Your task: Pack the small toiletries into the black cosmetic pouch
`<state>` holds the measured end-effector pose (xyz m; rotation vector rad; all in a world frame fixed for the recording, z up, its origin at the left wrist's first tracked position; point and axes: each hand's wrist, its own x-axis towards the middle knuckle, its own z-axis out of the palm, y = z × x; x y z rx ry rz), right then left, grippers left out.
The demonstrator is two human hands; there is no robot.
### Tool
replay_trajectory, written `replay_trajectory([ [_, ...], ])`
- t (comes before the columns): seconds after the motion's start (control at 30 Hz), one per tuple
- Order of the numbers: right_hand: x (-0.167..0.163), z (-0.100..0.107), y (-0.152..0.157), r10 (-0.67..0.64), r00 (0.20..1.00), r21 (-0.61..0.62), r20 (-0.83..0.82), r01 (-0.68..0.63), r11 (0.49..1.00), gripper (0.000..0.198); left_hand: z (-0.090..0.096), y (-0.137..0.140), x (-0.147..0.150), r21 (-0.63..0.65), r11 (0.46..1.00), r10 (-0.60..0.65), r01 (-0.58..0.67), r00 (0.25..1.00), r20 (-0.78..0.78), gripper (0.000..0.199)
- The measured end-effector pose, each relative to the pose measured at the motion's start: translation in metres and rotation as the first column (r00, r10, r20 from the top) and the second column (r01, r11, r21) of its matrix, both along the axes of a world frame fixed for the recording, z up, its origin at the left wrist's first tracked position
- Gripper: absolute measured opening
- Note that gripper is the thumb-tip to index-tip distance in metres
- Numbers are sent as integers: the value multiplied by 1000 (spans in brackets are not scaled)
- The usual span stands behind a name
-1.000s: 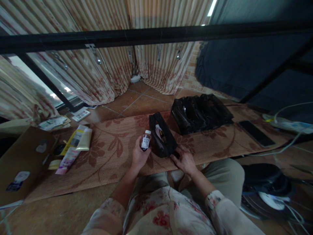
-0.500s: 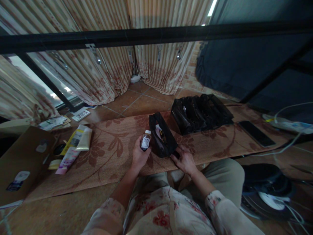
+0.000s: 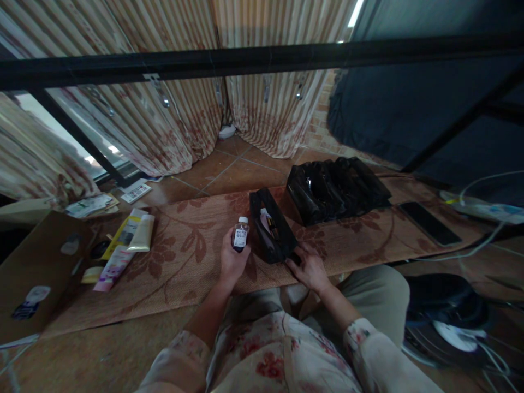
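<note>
Two hands are at work over the middle of a patterned cloth [image 3: 176,262], close to its near edge. Your left hand [image 3: 234,261] is clamped around a small, dark, white-capped bottle [image 3: 240,234], label towards you and nearly upright, raised just left of a black pouch [image 3: 285,234] without touching it; your fingers behind the glass are hidden. Your right hand [image 3: 309,266] has thumb and fingers together on the near right corner of the pouch, though how firmly I cannot tell. Through the slot in its top you would find a pink item [image 3: 265,217] and a dark one with gold. More pouches [image 3: 338,188] stand packed in a row towards the far edge, right of centre, with a phone [image 3: 429,222] near the right end. Towards the left end lie three tubes [image 3: 142,233], beside a cardboard box [image 3: 33,262]. As I judge it, the slot is narrow, so the bottle could catch its rim and tip the pouch if brought against it at a slant. A backward tug from your right hand could drag the pouch over the near edge and spill its contents. A loosened left grip could drop the bottle, smooth as it looks.
</note>
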<state>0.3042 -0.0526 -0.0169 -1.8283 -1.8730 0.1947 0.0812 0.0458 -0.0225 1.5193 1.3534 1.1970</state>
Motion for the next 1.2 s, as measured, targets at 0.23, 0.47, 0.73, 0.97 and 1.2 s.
replay_trajectory([
  [0.23,-2,4,-1,-4,1000,-1,-1,4,1000,20,-1,5,-7,-115,993,56,-25,959,276,67],
  [0.47,0,-1,-1,-6,1000,-3,3,6,1000,22,6,5,-17,-229,969,53,95,822,567,67],
  [0.73,2,-5,-1,-10,1000,8,1,10,1000,22,12,7,-21,-279,944,65,173,734,676,36],
  [0.97,1,-5,-1,-13,1000,7,13,13,1000,23,12,7,-21,-301,924,39,238,723,690,30],
  [1.2,2,-7,-2,-13,1000,-2,3,13,1000,24,14,8,-24,-320,891,20,323,676,736,38],
])
